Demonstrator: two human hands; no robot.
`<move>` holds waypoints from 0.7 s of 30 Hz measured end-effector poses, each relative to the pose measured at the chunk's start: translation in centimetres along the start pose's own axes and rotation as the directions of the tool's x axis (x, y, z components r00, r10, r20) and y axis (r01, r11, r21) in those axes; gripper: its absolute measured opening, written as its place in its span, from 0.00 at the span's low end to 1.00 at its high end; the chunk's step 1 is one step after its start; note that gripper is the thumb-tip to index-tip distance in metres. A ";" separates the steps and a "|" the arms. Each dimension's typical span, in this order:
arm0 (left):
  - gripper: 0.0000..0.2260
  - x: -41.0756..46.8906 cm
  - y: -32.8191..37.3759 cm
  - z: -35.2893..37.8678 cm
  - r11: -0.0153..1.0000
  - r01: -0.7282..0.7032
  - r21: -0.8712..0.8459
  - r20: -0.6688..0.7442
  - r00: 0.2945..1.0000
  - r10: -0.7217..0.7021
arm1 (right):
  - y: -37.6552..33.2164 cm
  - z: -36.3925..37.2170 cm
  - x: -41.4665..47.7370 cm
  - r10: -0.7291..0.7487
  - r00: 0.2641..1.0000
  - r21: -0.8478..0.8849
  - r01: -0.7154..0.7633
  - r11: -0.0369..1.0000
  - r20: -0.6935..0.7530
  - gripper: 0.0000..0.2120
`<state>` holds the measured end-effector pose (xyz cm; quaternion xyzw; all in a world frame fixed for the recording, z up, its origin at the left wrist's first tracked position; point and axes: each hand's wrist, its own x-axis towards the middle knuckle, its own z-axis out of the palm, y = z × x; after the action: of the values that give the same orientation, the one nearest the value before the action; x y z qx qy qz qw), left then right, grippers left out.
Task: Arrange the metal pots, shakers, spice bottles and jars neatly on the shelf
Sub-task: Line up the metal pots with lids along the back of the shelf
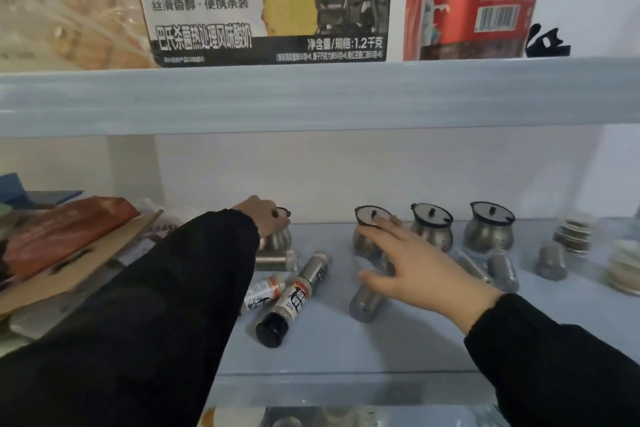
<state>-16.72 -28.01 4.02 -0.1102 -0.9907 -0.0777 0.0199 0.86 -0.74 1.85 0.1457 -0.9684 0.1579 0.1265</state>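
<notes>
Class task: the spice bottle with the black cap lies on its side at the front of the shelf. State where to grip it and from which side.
Grip the black-capped spice bottle round its labelled middle, fingers coming down from above across its width. It lies flat, cap toward the shelf's front edge, and another bottle lies close on its left.

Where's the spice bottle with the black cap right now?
The black-capped spice bottle lies on its side near the middle of the shelf, cap toward the front edge, between the left sleeve and a fallen metal shaker.
</notes>
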 end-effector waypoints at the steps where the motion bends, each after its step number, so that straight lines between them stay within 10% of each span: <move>1: 0.20 0.4 0.0 0.3 1.000 -0.007 -0.012 -0.020 1.000 0.007 | 0.1 0.0 -0.3 0.009 1.000 -0.004 -0.009 1.000 -0.002 0.38; 21: 0.22 1.3 2.0 1.5 0.928 -0.343 -0.146 -0.061 0.939 0.338 | 0.4 -0.9 -2.2 0.091 0.996 -0.026 -0.092 0.995 -0.019 0.34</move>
<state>-17.58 -25.53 2.95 -0.2803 -0.9470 -0.1513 0.0417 2.98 0.44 1.95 0.0981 -0.9749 0.1519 0.1298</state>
